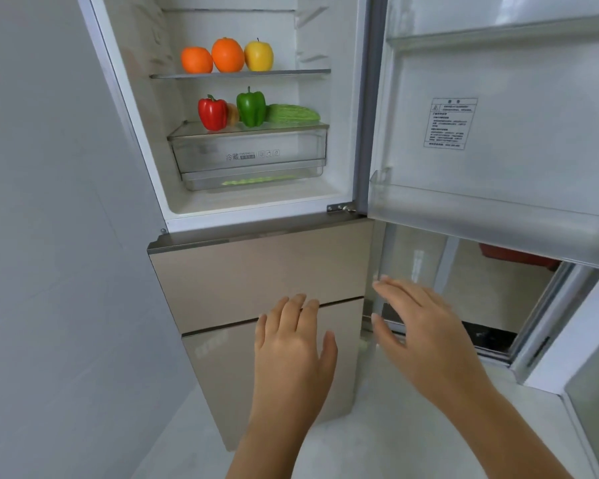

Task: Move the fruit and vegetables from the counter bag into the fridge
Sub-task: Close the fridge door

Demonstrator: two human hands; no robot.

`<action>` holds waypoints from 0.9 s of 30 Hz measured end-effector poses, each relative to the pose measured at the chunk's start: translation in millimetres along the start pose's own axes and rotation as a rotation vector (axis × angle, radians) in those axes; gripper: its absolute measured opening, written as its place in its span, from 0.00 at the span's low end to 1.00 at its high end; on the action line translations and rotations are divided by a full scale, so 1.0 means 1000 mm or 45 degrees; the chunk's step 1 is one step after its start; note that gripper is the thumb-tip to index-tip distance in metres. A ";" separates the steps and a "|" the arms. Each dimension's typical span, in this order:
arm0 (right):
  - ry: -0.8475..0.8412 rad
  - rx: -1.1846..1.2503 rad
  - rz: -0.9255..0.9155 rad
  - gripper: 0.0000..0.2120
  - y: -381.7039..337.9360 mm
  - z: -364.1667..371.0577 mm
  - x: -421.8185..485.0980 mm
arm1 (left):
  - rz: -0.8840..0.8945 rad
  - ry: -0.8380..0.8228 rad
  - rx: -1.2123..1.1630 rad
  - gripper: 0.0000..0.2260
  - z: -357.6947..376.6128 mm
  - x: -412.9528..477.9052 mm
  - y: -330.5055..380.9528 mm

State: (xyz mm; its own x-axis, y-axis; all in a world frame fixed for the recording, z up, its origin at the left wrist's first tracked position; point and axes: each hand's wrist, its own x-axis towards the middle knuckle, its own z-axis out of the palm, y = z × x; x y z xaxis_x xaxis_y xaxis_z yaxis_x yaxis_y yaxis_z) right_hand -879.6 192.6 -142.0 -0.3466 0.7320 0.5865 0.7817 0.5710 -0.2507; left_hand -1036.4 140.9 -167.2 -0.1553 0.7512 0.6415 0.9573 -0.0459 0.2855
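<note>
Nearest: left hand [293, 344] and right hand [417, 323], both empty, fingers spread, nothing gripped. Hovered in front of the lower beige drawer fronts [260, 281], right fingertips close by the bottom edge of the open fridge door [498, 115]; contact not clear.

Further in: crisper drawer [248, 152], shut, with produce on its glass lid. Red pepper [212, 113] upright, stem up, long axis vertical. Green pepper [251, 106] likewise upright, stem up. Small orange-brown item [233, 114] wedged between them, mostly hidden, kind not identifiable. Bitter gourd [294, 114] lying flat, long axis left-right, one end touching the green pepper, taper pointing right toward the fridge wall.

Farthest: upper shelf [239, 74] with two oranges [211, 57] and a yellow apple [259, 56] in a row, touching, apple stem up.

Counter bag out of frame; remaining contents unknown.

Risks, judged: a hard door swing could topple the upright peppers, narrow-based on smooth glass, or roll the round fruit toward the shelf's front edge. Pulling the crisper out could shake the items on its lid. Fingers near the door's bottom edge could get pinched on closing.
</note>
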 end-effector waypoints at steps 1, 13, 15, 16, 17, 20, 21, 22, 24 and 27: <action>0.005 0.005 0.027 0.19 0.008 -0.005 -0.004 | 0.022 -0.010 -0.004 0.19 0.002 -0.001 0.009; 0.140 0.046 0.325 0.20 0.142 -0.089 -0.016 | 0.290 -0.021 -0.263 0.19 0.058 0.050 0.159; 0.180 0.019 0.363 0.19 0.176 -0.107 -0.015 | 0.335 -0.032 -0.286 0.20 0.077 0.061 0.188; 0.187 0.020 0.391 0.19 0.193 -0.115 -0.015 | 0.355 -0.039 -0.292 0.20 0.086 0.066 0.203; 0.193 0.029 0.422 0.19 0.211 -0.123 -0.014 | 0.375 -0.040 -0.299 0.20 0.095 0.072 0.217; 0.230 0.059 0.488 0.18 0.260 -0.137 -0.008 | 0.446 -0.010 -0.317 0.19 0.117 0.089 0.258; 0.259 0.057 0.489 0.17 0.275 -0.140 -0.006 | 0.464 -0.006 -0.324 0.19 0.123 0.095 0.270; 0.290 0.050 0.486 0.17 0.288 -0.143 -0.004 | 0.476 -0.010 -0.328 0.19 0.129 0.099 0.280; 0.341 0.036 0.491 0.17 0.311 -0.149 -0.001 | 0.484 -0.028 -0.326 0.20 0.139 0.108 0.297; 0.369 -0.010 0.494 0.20 0.345 -0.158 0.007 | 0.493 -0.036 -0.319 0.20 0.152 0.115 0.313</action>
State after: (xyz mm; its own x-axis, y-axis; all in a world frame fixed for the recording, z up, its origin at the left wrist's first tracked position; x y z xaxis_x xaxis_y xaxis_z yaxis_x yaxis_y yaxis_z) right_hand -530.6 335.5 -102.8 0.1287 0.7561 0.6416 0.8292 0.2728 -0.4879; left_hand -717.7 313.4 -112.6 0.2119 0.6650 0.7162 0.8544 -0.4818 0.1945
